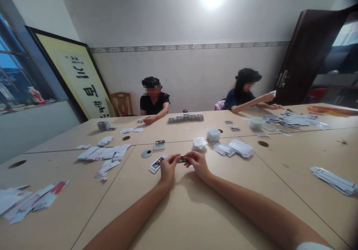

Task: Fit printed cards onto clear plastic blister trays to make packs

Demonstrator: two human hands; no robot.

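Your left hand (168, 168) and right hand (198, 163): each grip clamped on one end of a small black orange-spotted rectangular card (183, 159), over pale wood-toned bench (195, 227).

You see a frame (75, 71) and chair (121, 95) past the tabletop's (296, 149) far left corner, a door (304, 52) past its right.
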